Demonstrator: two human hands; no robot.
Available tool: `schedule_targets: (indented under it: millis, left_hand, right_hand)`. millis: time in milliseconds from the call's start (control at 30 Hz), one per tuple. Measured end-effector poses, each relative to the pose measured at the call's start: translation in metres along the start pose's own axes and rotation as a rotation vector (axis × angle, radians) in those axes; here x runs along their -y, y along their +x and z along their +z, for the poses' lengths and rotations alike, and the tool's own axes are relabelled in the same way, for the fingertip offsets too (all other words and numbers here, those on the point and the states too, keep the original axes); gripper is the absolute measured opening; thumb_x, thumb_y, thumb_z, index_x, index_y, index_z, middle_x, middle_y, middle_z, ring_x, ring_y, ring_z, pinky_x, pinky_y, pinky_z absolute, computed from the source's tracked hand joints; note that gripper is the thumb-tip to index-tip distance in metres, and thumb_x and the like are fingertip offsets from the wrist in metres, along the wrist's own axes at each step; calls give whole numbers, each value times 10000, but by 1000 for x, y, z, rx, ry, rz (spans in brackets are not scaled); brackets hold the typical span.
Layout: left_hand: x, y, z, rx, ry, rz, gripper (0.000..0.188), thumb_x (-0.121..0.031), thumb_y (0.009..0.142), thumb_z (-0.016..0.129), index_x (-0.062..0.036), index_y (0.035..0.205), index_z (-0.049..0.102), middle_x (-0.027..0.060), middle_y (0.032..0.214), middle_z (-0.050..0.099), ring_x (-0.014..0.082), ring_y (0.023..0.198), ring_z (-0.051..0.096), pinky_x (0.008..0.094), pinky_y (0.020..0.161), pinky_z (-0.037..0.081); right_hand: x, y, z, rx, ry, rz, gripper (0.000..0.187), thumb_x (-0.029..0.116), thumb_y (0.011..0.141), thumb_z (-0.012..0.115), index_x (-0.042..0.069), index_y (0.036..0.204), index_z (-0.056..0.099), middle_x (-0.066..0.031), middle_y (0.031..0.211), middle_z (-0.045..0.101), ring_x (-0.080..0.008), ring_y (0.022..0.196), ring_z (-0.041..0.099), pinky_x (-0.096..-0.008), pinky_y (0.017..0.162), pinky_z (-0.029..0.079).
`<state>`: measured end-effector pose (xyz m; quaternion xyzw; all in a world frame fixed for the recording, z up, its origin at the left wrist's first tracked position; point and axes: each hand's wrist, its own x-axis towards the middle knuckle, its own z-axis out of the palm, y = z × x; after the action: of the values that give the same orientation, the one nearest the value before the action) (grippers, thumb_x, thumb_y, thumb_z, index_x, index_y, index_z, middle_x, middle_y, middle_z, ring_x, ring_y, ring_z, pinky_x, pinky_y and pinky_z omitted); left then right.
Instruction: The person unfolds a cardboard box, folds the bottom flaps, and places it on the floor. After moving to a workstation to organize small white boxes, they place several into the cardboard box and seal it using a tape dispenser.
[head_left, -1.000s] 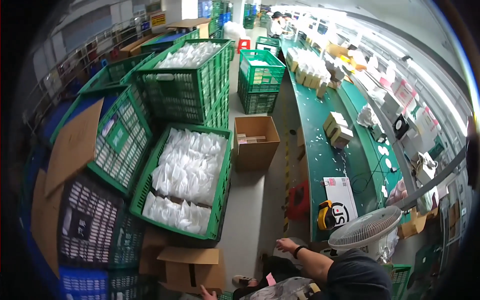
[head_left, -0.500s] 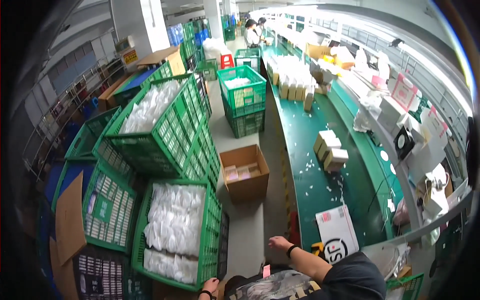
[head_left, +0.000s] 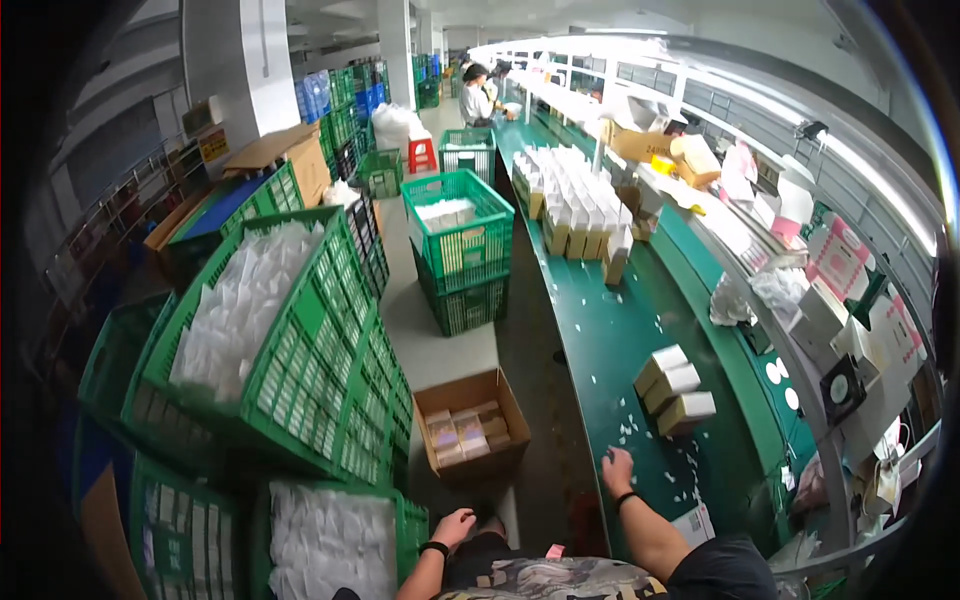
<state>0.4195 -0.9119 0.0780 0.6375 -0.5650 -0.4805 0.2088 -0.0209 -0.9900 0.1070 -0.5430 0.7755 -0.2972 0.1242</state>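
Note:
My left hand (head_left: 455, 527), fingers loosely bent and nothing in it, hangs between a green crate of white plastic-wrapped packs (head_left: 335, 540) and an open cardboard box (head_left: 472, 468). Small pale boxes lie inside that cardboard box on the floor. My right hand (head_left: 617, 470) is over the left edge of the green workbench (head_left: 590, 345), empty, with its fingers partly spread. Beyond it on the bench stand three small boxes with white tops (head_left: 675, 390), apart from the hand. White scraps are scattered around them.
Stacked green crates (head_left: 300, 370) rise on the left. Two more green crates (head_left: 460, 240) stand in the aisle. Rows of white-topped boxes (head_left: 575, 205) fill the bench farther off. A cluttered shelf (head_left: 765, 275) runs along the right. People (head_left: 480, 95) work at the far end.
My view has tilted up and moved forward. The right hand has come over the bench edge; my left hand has left the crate's rim. The cardboard box and three boxes are closer.

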Motion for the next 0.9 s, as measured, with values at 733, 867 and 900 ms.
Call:
schedule_targets:
  millis: [733,867,900]
  left_hand:
    - [35,211,-135,255,-91,-171,345,-316,948,582,-32,1126,662,114,955,702,201,859,663,324,787,519]
    - [-6,265,-127,196,-21,-80,355,-308,951,589,-16,1142,650,100,942,698,173,845,652,310,776,513]
    - [-20,286,-127,229,74,-56,360,-317,946,588,-30,1155,650,123,957,699,205,868,659,334,801,514]
  right_hand:
    - [-46,-11,28,503,-260,571,1149,564,746,727,59,1553,84,-250,1609,-40,-481,1470,17,-590,1162,155]
    - [-64,-32,17,561,-237,503,1141,553,752,726,78,1558,72,-248,1610,-32,-479,1471,36,-593,1156,175]
    - [-59,-30,19,576,-221,465,1138,550,754,725,84,1559,69,-245,1611,-30,-478,1471,41,-594,1154,182]
